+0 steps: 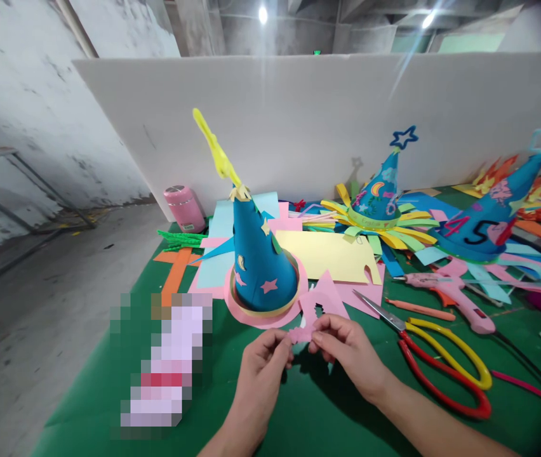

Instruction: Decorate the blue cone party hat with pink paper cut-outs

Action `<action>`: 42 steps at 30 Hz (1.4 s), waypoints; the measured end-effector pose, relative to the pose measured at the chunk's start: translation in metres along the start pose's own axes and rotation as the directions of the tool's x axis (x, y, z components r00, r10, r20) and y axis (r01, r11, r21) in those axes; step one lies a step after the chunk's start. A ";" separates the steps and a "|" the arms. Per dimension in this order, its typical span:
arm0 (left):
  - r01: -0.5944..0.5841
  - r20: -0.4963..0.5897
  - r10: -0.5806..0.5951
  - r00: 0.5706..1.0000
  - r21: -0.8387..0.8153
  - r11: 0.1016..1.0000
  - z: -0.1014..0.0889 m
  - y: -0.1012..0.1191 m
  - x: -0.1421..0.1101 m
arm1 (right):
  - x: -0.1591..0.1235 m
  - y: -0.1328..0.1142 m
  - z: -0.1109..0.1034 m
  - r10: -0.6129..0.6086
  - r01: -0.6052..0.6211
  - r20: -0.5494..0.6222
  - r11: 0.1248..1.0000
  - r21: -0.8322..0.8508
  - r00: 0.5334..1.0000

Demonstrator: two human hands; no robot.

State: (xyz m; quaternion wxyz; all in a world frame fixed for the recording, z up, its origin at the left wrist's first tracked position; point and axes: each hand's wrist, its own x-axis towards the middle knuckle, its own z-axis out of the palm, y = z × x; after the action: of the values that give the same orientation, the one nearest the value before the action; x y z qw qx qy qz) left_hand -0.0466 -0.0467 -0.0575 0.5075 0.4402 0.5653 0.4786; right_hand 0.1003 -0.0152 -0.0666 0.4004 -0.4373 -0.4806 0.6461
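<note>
Between my two hands is a small pink paper cutout with a jagged edge. My left hand pinches its left end, and my right hand grips the right end between thumb and fingers. Just behind them lies a pink paper sheet with a dark cut-out hole. Beyond my left hand stands a blue paper cone hat with a pink brim, star and moon pieces, and a yellow fuzzy stem on its tip. Scissors with one yellow and one red handle rest open to the right of my right hand.
A pink glue gun and an orange pencil-like stick lie at the right. Two more decorated blue hats stand farther back among paper strips. A pink bottle is at the back left, before a white board. A blurred patch covers something at left.
</note>
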 end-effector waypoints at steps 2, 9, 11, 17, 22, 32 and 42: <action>0.010 0.002 -0.010 1.000 0.000 1.000 0.000 -0.001 0.001 | 0.001 0.000 0.000 0.034 -0.034 -0.001 0.999 0.031 0.999; 0.053 0.017 -0.051 0.999 -0.101 0.993 -0.004 -0.010 0.004 | 0.003 0.001 0.002 0.086 -0.087 0.009 0.994 0.071 0.996; 0.057 0.034 -0.054 0.998 -0.120 0.991 -0.005 -0.010 0.004 | 0.004 0.000 0.001 0.081 -0.081 0.005 0.995 0.065 0.997; -0.039 0.042 0.037 0.998 0.030 0.999 -0.001 -0.002 0.004 | 0.004 -0.003 0.000 0.001 -0.001 0.038 1.000 0.001 0.999; -0.458 0.044 0.483 0.875 0.405 0.792 -0.004 -0.005 0.003 | -0.002 -0.005 0.000 -0.043 0.043 0.056 0.999 -0.001 0.998; -0.674 0.397 0.792 0.463 0.738 0.024 -0.007 0.006 -0.003 | -0.006 -0.011 0.001 -0.065 0.069 0.132 0.997 -0.026 0.989; -0.512 0.107 0.560 0.821 0.572 0.641 -0.007 -0.002 0.002 | 0.000 -0.010 -0.007 -0.153 0.170 0.082 0.944 -0.282 0.985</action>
State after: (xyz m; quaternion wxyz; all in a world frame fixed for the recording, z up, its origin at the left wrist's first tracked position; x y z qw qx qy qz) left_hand -0.0540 -0.0460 -0.0597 0.1615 0.7003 0.5465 0.4298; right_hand 0.1080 -0.0113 -0.0584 0.3698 -0.4308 -0.6155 0.5467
